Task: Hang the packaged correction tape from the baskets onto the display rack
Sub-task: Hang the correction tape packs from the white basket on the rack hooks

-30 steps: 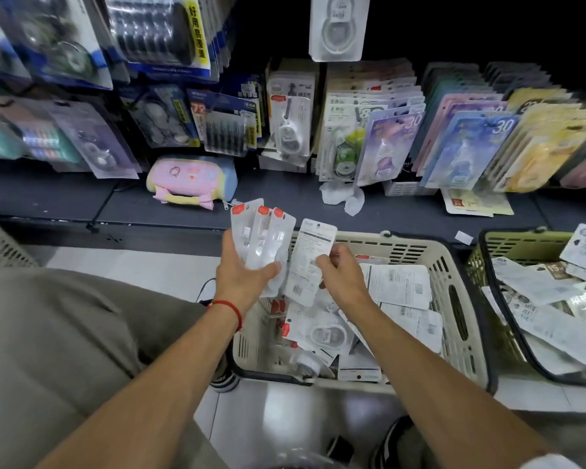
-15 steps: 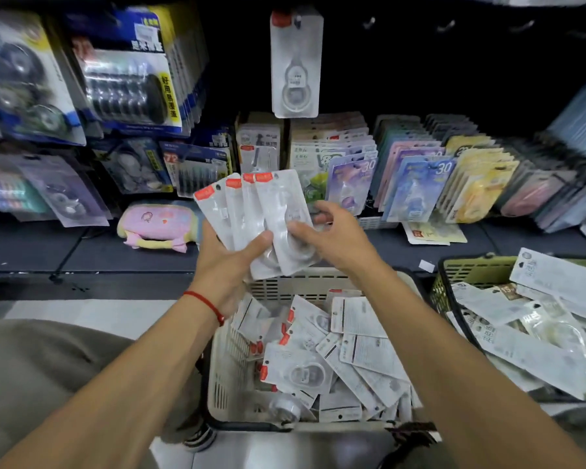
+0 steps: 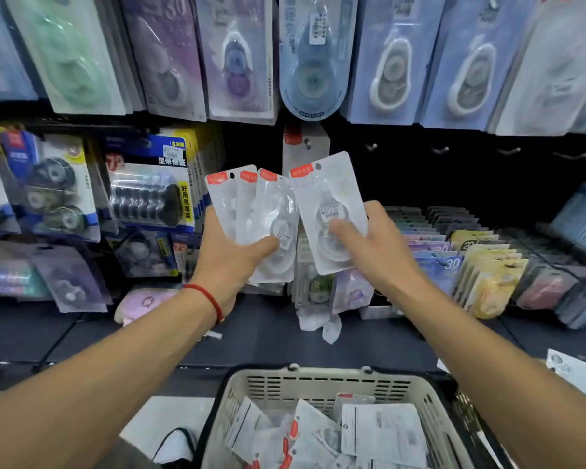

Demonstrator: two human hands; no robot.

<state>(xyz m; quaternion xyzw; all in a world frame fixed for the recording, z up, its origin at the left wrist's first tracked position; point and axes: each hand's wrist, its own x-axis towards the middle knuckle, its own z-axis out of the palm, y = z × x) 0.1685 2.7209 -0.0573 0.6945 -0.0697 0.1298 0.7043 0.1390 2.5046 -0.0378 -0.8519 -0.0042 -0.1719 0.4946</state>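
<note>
Display rack (image 3: 420,170): upper row of hanging packs (image 3: 237,59) across the top edge; bare hooks (image 3: 440,149) below it at right. Multi-roll packs (image 3: 149,191) hang at the left edge. Shelf (image 3: 271,333) beneath carries upright filed packs (image 3: 471,258) toward its right end. Left hand (image 3: 230,255), before the rack centre, holds a fan of correction tape packs (image 3: 251,211); right hand (image 3: 376,245), just beside it to the right, holds a single pack (image 3: 329,204), edge touching the fan. Basket (image 3: 318,384) stands below, before the shelf, with loose packs (image 3: 379,431) inside.
</note>
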